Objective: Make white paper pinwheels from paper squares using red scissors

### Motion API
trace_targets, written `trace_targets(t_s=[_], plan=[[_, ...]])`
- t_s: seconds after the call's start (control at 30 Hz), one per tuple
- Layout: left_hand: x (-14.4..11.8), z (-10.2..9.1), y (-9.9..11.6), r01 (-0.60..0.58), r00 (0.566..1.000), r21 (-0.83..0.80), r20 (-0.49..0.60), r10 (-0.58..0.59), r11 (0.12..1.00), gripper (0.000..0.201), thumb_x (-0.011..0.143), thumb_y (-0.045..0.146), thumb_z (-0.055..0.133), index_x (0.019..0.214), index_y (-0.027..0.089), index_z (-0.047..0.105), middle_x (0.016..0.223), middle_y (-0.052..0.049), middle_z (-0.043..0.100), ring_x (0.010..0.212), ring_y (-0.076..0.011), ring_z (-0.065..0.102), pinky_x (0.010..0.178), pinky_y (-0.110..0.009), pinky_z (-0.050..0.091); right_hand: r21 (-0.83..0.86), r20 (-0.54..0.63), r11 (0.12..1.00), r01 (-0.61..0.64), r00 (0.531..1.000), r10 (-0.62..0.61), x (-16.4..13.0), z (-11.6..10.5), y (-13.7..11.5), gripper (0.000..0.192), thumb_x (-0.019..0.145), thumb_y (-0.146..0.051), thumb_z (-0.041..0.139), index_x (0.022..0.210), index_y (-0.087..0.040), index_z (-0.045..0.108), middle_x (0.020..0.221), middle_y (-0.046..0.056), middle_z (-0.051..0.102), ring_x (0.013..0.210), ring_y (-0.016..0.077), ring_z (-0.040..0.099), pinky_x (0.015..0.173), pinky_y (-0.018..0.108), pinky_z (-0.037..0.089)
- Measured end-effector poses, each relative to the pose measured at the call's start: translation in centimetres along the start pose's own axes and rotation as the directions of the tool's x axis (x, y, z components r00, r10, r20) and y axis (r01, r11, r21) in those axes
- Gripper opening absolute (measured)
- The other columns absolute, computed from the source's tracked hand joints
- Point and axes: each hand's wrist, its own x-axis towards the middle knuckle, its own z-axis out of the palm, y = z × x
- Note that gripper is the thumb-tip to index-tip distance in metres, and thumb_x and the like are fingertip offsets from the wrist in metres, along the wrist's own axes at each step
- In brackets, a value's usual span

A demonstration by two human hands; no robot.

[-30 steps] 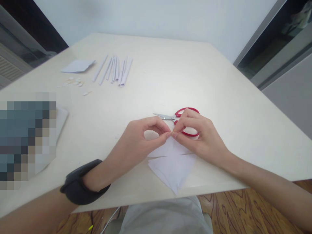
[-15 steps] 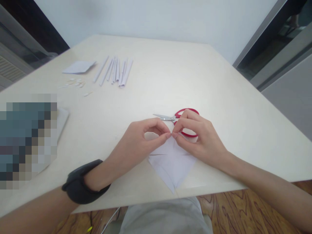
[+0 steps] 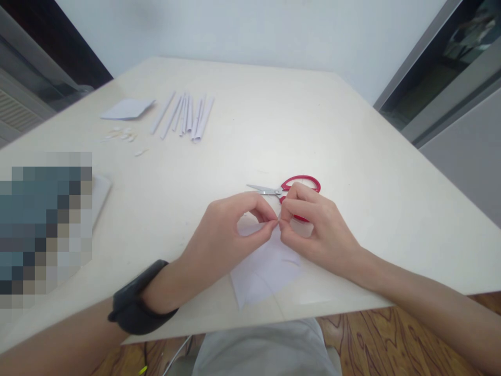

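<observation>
Head view: both hands' fingers [image 3: 270, 225] hide the paper [image 3: 262, 269] tip.

Even, soft daylight fills the scene; the table [image 3: 352, 172] gleams faintly, shadows stay weak. Edges bow from wide-angle distortion, and a pixelated patch [image 3: 45, 230] hides the near left.

Red-handled scissors [image 3: 291, 189] lie on the cream table [image 3: 352, 156], with rolled paper strips [image 3: 186, 116], a folded sheet [image 3: 126, 109] and small scraps [image 3: 121, 136] far beyond them.
</observation>
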Motion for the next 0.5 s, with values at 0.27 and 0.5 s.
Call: trace_targets(t_s=[0.27,0.5], plan=[[0.4,-0.5,-0.4,0.071,0.996,-0.191,0.061,-0.060,0.979,0.006,0.081,0.021,0.057,0.077,0.020,0.061,0.080,0.001,0.066,0.076,-0.0126,0.060,0.073,-0.023,0.046,0.084,0.053,0.996,-0.007,0.999,0.003,0.2,-0.7,0.0,0.014,0.081,-0.013,0.053,0.068,-0.016,0.057,0.077,0.001,0.050,0.075,0.0135,0.050,0.067,0.028,0.039],[0.9,-1.7,-0.5,0.368,0.906,-0.503,0.382,-0.180,0.783,0.012,0.078,0.027,0.058,0.068,0.021,0.060,0.071,0.001,0.064,0.066,-0.0132,0.060,0.056,-0.021,0.046,0.246,0.096,0.964,0.101,0.987,-0.128,0.9,-1.9,0.9,0.005,0.083,-0.020,0.060,0.079,-0.019,0.062,0.085,0.002,0.053,0.086,0.0157,0.053,0.079,0.030,0.044]])
